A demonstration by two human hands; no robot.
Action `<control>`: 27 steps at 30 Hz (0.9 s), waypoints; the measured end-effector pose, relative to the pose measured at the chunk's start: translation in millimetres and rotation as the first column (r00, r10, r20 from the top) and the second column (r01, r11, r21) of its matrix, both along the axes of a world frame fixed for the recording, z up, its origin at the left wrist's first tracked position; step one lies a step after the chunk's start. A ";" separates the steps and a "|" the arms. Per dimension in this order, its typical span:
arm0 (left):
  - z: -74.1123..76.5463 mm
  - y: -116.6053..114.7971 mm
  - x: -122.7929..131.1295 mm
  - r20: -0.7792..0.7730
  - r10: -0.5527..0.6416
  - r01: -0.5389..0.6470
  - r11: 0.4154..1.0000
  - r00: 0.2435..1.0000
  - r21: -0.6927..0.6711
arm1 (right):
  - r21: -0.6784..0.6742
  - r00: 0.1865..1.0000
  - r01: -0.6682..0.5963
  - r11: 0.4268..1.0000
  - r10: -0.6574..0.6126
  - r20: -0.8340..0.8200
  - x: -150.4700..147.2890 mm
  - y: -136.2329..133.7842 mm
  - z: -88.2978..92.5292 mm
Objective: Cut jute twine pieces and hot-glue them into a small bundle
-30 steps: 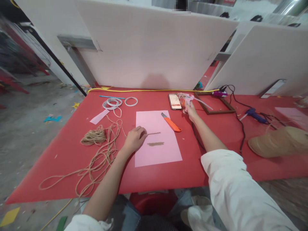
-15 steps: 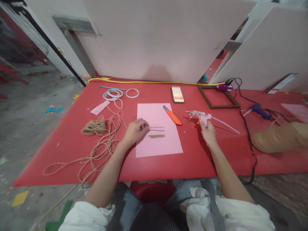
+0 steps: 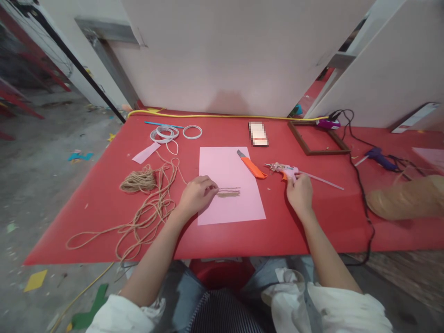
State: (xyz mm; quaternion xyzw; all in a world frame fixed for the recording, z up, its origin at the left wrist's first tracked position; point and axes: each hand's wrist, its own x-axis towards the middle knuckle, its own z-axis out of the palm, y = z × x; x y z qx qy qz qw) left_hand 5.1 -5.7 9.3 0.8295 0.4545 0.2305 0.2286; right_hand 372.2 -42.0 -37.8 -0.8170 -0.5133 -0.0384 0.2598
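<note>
The left hand [image 3: 198, 193] is pinching short strings [image 3: 229, 188] over the pink paper [image 3: 222, 162], by the string patch's [image 3: 229, 195] far edge; right of the paper, the right hand [image 3: 301, 193] is gripping the glue gun [image 3: 288, 172]. Keeping strings straight, parallel, is probably helping neatness.

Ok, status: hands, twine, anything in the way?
Left hand pinching twine over pink paper. Right hand gripping glue gun. Knife across paper's edge, perhaps in the way.

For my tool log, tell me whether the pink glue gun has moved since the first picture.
Yes: judged against the phone, the pink glue gun in the right hand has moved right and lower in view.
</note>
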 end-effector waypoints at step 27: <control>-1.3 0.8 -2.3 -0.136 -0.074 0.097 0.981 0.988 0.169 | 0.021 0.723 -0.611 0.792 0.568 -0.392 -130.3 3.2 31.6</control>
